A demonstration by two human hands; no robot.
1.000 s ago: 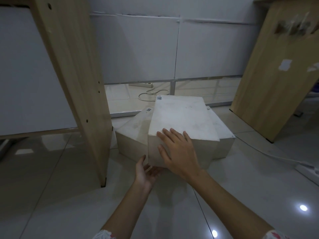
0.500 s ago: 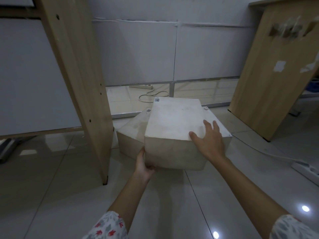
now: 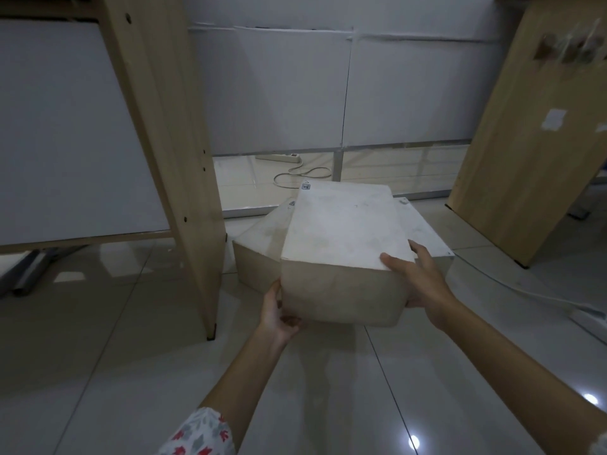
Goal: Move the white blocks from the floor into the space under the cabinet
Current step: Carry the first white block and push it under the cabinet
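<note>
- The right hand has slid from the top face of the matte white block to its right corner.
- The left hand cups the lower left edge; both sets of fingers clasp the block, at frame centre, above glossy floor tiles.

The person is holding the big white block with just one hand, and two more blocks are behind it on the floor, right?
Not quite: the head view shows both hands on the big white block, the left hand at its lower left corner and the right hand on its right side. The other blocks do sit behind it on the floor.
</note>
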